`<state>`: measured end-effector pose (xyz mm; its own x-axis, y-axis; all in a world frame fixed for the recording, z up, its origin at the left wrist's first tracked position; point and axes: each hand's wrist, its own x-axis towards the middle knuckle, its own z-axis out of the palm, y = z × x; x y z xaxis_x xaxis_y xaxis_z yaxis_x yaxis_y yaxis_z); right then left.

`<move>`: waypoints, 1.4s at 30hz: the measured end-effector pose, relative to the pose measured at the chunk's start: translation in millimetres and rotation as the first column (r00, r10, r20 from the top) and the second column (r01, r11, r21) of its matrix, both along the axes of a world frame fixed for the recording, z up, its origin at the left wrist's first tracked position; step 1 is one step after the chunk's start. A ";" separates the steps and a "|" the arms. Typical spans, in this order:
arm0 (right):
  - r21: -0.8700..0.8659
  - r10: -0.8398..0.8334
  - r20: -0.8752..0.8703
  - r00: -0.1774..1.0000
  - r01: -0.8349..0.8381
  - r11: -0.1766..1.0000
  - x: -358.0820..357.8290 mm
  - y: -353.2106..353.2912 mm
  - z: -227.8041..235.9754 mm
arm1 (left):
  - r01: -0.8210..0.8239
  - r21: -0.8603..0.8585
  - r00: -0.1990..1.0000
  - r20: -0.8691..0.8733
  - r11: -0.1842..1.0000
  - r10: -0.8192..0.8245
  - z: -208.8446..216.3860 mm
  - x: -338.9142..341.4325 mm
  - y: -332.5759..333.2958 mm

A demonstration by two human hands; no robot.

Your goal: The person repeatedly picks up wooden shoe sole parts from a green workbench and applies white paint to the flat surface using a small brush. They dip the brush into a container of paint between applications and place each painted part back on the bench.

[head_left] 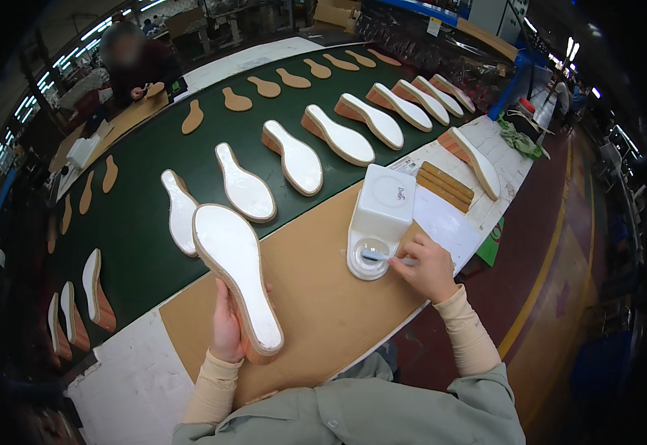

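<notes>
Grey-green shirt (353,408) at the lower edge, left hand (227,326) half-closed around a wedge sole (233,252) over brown cardboard (323,297), right hand (428,271) pinching a brush (377,256), its tip at the round cup (368,273) of a white container (384,196), sole's top white, rim tan

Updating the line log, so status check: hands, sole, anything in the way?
Left hand gripping white-topped sole. Right hand pinching brush, tip over dish of white container. No visible obstruction; held sole partly hides another sole.
</notes>
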<state>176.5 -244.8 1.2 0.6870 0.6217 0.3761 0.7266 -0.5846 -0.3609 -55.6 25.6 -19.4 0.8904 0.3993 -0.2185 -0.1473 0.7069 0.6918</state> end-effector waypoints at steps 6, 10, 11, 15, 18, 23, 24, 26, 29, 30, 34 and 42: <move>0.197 0.224 -0.947 0.232 -0.132 0.971 9.6 -1.2 34.4 | 0.015 -0.087 0.998 -0.067 0.996 -0.021 -2.5 4.5 -1.8; 0.393 0.389 -0.897 0.209 -0.026 0.919 -42.6 57.6 88.5 | 0.061 -0.006 0.998 -0.013 0.998 -0.061 4.4 7.0 -8.4; 0.453 0.439 -0.839 0.322 -0.034 0.891 -57.8 74.5 95.8 | 0.081 0.028 0.996 0.023 0.996 -0.082 8.3 6.3 -7.6; 0.460 0.462 -0.325 0.825 -0.289 0.839 -90.1 118.0 111.8 | 0.112 0.197 0.985 0.110 0.974 -0.135 24.1 -2.3 0.4; 0.348 0.306 0.003 0.952 -0.288 0.892 -107.4 135.2 121.0 | 0.111 0.238 0.984 0.111 0.965 -0.141 35.3 -11.2 3.5; 0.344 0.219 0.230 0.948 -0.289 0.893 -142.3 139.1 114.3 | 0.056 0.221 0.990 0.116 0.974 -0.083 36.6 -19.3 10.7; 0.327 0.252 0.234 0.939 -0.320 0.889 -156.8 132.6 108.9 | 0.026 0.176 0.989 0.141 0.984 -0.051 35.2 -19.1 13.2; 0.320 0.295 0.186 0.937 -0.342 0.883 -176.8 124.2 107.8 | -0.036 0.086 0.982 0.187 0.996 0.019 33.5 -16.6 18.3; 0.433 0.204 0.244 0.948 -0.294 0.852 -165.7 128.5 114.5 | 0.017 0.218 0.991 0.128 0.976 -0.046 37.3 -22.4 16.6; 0.439 0.174 0.258 0.950 -0.276 0.855 -158.3 132.0 118.2 | 0.034 0.224 0.989 0.134 0.974 -0.065 40.2 -22.2 12.5; 0.419 0.234 0.286 0.929 -0.341 0.842 -144.8 139.1 117.3 | 0.083 0.176 0.967 0.225 0.981 -0.122 41.1 -19.3 6.8; 0.470 0.249 0.169 0.954 -0.300 0.830 -114.2 134.9 115.0 | -0.100 0.217 0.991 0.112 0.971 0.077 44.7 -0.1 1.2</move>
<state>62.2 -109.9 116.2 0.4602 0.4990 0.7343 0.8766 -0.1245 -0.4649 -55.7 26.8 25.3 0.8624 0.5055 -0.0257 -0.2800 0.5187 0.8078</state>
